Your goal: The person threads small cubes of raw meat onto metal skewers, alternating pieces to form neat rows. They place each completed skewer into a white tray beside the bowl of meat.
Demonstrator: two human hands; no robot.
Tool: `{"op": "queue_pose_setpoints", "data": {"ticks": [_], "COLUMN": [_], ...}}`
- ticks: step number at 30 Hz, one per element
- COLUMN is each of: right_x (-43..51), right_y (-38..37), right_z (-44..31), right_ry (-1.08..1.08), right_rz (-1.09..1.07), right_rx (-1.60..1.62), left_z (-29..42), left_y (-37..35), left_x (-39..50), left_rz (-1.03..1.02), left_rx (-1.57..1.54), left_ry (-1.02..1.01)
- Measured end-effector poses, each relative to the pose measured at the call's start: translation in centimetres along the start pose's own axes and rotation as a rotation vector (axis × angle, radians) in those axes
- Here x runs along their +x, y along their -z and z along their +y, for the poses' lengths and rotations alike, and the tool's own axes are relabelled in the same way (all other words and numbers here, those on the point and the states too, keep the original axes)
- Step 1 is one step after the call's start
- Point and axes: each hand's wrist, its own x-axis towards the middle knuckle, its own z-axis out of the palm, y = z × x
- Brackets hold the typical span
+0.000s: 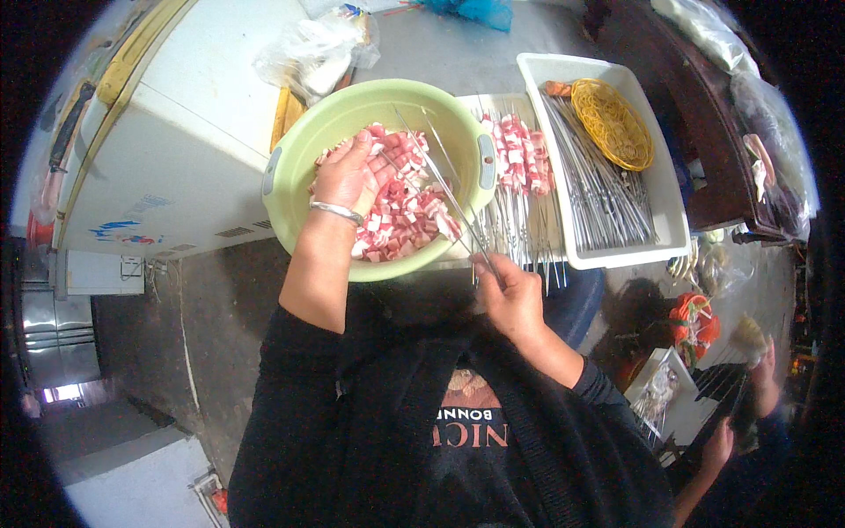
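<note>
Diced raw meat, pink with white fat, lies in a light green plastic basin (297, 244). My left hand (353, 168), a metal bangle at its wrist, is inside the basin among the cubes, palm turned up and thumb apart from the fingers. Whether a cube rests on its fingertips is unclear. Several long metal skewers (455, 204) are gripped near one end by my right hand (511, 294) at the basin's near right edge. They reach over the basin, and meat is on one near the rim. Right of the basin, loaded meat skewers (521, 155) lie side by side on a light tray.
A white plastic tub (670, 218) holds many bare metal skewers (594, 178) and a yellow woven basket (614, 125). Clear plastic bags (317, 53) sit behind the basin. A white appliance (171, 158) stands at left. Another person's hands (723, 439) show at lower right, beside a white container (660, 386).
</note>
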Motion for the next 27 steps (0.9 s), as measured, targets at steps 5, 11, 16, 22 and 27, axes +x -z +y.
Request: {"op": "queue_pose_setpoints", "data": {"ticks": [5,11,16,22,27], "right_x": [-0.3,-0.4,-0.1,0.9,1.3], "right_y": [-0.3,-0.4,-1.1,-1.1,-1.3], "right_z": [-0.3,-0.5,-0.7,-1.1,-1.5], "right_ry": [-0.094,0.010,0.100,-0.132,-0.233], "right_rz": [-0.016,0.007,0.093,0.017,-0.048], "right_rx": [0.045,-0.003,0.005,0.210,0.556], "left_z": [-0.6,-0.8,-1.3,-3.2,-4.6], "left_y": [-0.8,-1.1,-1.9,-3.0,-3.7], "left_x": [-0.3,-0.5,-0.8,-1.5,-2.2], "left_rz": [0.036,-0.005,-0.007,-0.075,-0.110], "left_rx": [0.051,0.072,-0.030,-0.039,-0.188], "left_ry": [-0.014,-0.012,0.138,0.187,0.249]}}
